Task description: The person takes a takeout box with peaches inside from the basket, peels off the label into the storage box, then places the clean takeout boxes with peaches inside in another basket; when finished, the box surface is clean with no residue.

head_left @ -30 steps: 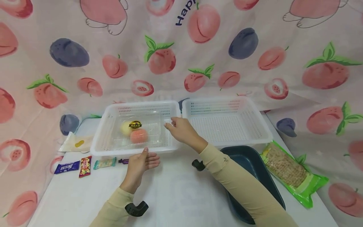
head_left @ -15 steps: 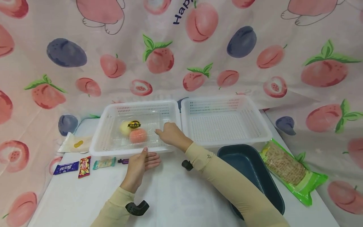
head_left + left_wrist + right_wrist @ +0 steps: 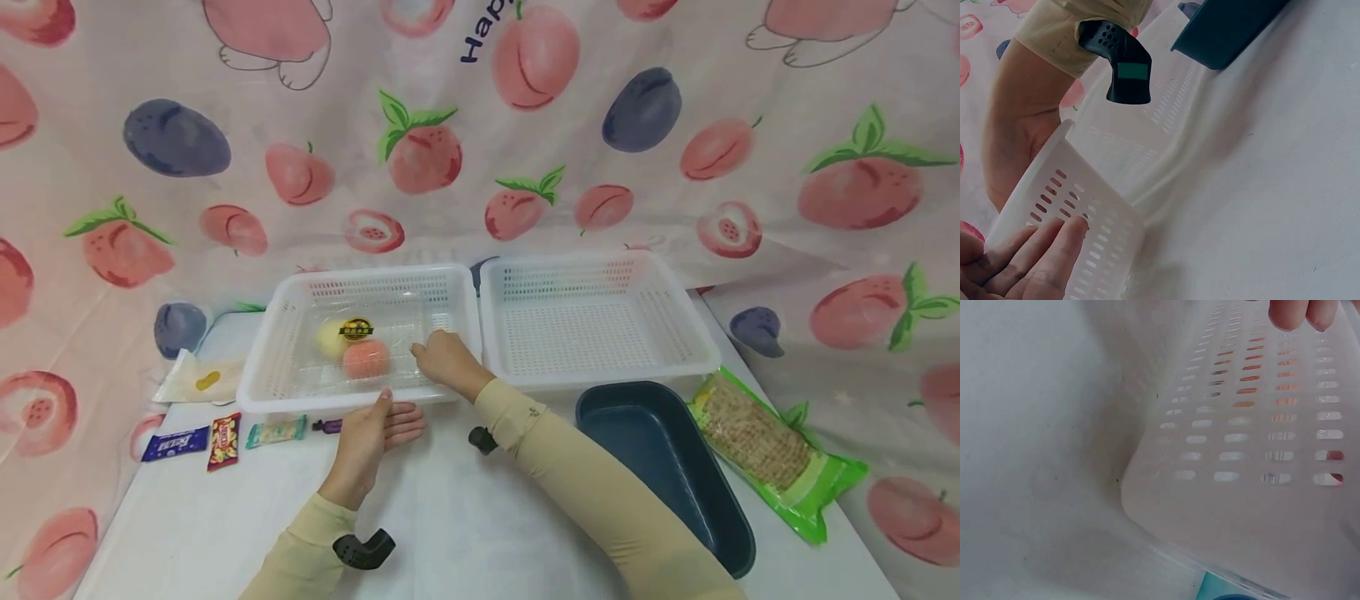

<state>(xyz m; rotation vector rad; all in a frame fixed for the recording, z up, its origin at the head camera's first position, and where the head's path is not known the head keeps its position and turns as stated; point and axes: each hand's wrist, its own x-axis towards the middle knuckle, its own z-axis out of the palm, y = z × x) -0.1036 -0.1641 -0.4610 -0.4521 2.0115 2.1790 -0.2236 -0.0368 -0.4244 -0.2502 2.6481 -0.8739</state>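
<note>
A clear plastic fruit box (image 3: 408, 312) with a black and gold label lies in the left white basket (image 3: 262, 367). Through its lid show a yellow fruit (image 3: 330, 337) and an orange-pink one (image 3: 366, 358). My right hand (image 3: 450, 360) reaches over the basket's front right corner, fingers curled at the box's right edge, which it grips; its fingertips are hidden. In front of the basket my left hand (image 3: 367, 442) stands with straight fingers and raised thumb. In the left wrist view its fingers (image 3: 1054, 253) lie along the slotted front wall.
A second white basket (image 3: 592, 342) adjoins on the right. Nearer stands a dark blue tray (image 3: 667, 467), beside a green packet of brown food (image 3: 772, 450). Small snacks in blue (image 3: 176, 443), red (image 3: 224, 442), teal (image 3: 276, 432) and purple (image 3: 326, 426) wrappers line the left, before a white packet (image 3: 198, 379).
My right hand has moved left and slightly down onto the right edge of the fruit box, its fingers curling in. The left hand stays in place at the basket's front.
</note>
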